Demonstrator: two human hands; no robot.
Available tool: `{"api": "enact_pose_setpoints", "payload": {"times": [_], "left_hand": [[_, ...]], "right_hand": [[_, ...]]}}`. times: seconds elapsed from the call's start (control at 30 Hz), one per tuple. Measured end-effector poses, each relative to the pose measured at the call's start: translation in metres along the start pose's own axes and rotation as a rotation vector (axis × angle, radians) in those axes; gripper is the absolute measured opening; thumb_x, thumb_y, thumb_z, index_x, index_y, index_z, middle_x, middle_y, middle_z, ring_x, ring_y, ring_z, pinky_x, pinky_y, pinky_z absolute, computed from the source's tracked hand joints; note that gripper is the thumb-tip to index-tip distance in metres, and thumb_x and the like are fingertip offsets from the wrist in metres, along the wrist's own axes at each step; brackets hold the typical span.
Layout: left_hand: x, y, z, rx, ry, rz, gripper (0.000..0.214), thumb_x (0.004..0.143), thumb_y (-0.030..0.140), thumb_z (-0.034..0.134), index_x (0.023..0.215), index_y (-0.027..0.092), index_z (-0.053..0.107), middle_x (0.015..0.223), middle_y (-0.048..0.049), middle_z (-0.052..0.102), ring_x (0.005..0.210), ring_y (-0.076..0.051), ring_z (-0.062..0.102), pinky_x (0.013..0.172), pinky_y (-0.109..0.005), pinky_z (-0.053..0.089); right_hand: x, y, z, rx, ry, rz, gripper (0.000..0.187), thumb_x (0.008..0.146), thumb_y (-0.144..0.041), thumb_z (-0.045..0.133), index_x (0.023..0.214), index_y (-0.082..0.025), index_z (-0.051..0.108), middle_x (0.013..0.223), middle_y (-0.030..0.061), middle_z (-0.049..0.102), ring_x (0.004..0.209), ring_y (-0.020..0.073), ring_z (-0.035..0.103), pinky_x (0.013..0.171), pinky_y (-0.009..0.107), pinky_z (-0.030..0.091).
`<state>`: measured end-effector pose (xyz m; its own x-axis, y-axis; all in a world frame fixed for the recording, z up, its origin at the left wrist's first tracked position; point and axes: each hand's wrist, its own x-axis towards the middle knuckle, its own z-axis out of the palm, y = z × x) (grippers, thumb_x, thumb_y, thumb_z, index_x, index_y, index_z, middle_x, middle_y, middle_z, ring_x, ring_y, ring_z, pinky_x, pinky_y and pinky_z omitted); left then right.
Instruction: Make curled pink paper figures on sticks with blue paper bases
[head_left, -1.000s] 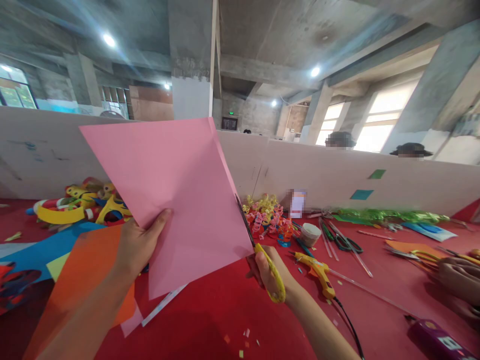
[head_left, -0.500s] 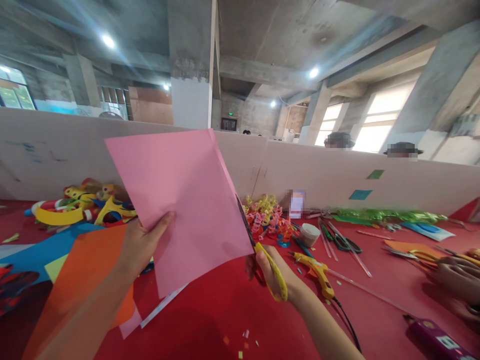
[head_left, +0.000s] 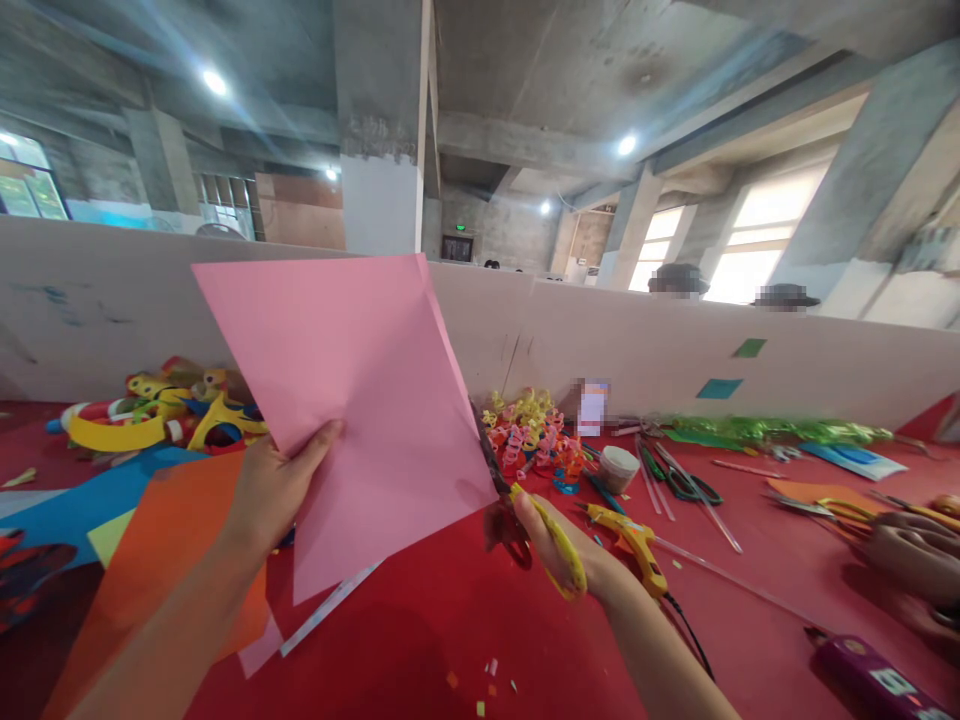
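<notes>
A large sheet of pink paper is held up in front of me, its right edge folded or bent over in a narrow strip. My left hand pinches its lower left edge, thumb on the near face. In my right hand is a pair of scissors with yellow handles. Their dark blades point up and lie along the sheet's lower right edge. Part of the blades is hidden, so I cannot tell whether they are cutting. Orange paper and blue paper lie under my left forearm.
A yellow glue gun lies right of my right hand, near a white cup and curled paper strips. Green-handled scissors sit beyond. Another person's hand is at far right, near a purple tool. A white partition stands behind.
The pink paper and my left hand have shifted slightly left. The scissors' handles have spread a little wider, and more gap shows between the blades and the sheet's lower corner.
</notes>
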<state>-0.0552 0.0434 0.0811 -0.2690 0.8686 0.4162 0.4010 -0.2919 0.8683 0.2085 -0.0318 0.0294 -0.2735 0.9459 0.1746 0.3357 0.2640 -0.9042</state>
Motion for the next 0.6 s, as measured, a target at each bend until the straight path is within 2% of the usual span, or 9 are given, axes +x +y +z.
{"api": "enact_pose_setpoints", "payload": {"times": [0.13,0.23,0.37,0.47,0.6], "left_hand": [[0.003,-0.002,-0.001,0.012,0.004,-0.028,0.036,0.069,0.045,0.064,0.094,0.020,0.068,0.100,-0.0056,0.072,0.103,-0.030,0.061,0.081,-0.034,0.052],[0.004,-0.002,-0.003,0.079,-0.001,0.033,0.037,0.072,0.044,0.062,0.097,0.017,0.067,0.103,-0.0066,0.071,0.107,-0.030,0.059,0.084,-0.033,0.049],[0.004,0.003,-0.007,0.128,-0.012,0.073,0.038,0.075,0.041,0.059,0.099,0.012,0.066,0.104,-0.0088,0.070,0.111,-0.030,0.056,0.086,-0.033,0.047],[0.003,0.009,-0.008,0.116,-0.049,0.002,0.037,0.073,0.041,0.060,0.096,0.012,0.067,0.102,-0.0086,0.071,0.108,-0.030,0.058,0.082,-0.032,0.049],[0.003,0.011,-0.006,0.070,-0.115,-0.122,0.039,0.067,0.043,0.065,0.094,0.014,0.068,0.099,-0.0076,0.072,0.097,-0.030,0.064,0.071,-0.030,0.052]], "right_hand": [[-0.001,-0.005,-0.002,-0.018,-0.068,0.108,0.071,0.077,-0.076,0.017,0.059,-0.018,0.054,0.060,0.0057,0.056,0.052,0.0140,0.050,0.046,0.025,0.037],[-0.002,-0.014,-0.002,0.072,-0.094,0.245,0.071,0.072,-0.080,0.017,0.057,-0.019,0.049,0.058,0.0056,0.057,0.046,0.0117,0.047,0.044,0.024,0.036],[-0.003,-0.024,-0.001,0.200,-0.116,0.409,0.067,0.069,-0.082,0.018,0.055,-0.020,0.041,0.050,0.0035,0.055,0.045,0.0116,0.051,0.045,0.023,0.037],[-0.002,-0.026,0.000,0.223,-0.095,0.434,0.067,0.071,-0.080,0.020,0.054,-0.019,0.042,0.051,0.0037,0.055,0.047,0.0116,0.052,0.045,0.022,0.038],[0.001,-0.021,0.005,0.266,-0.042,0.381,0.064,0.073,-0.078,0.024,0.056,-0.020,0.044,0.053,0.0037,0.056,0.046,0.0116,0.051,0.047,0.023,0.039]]}}
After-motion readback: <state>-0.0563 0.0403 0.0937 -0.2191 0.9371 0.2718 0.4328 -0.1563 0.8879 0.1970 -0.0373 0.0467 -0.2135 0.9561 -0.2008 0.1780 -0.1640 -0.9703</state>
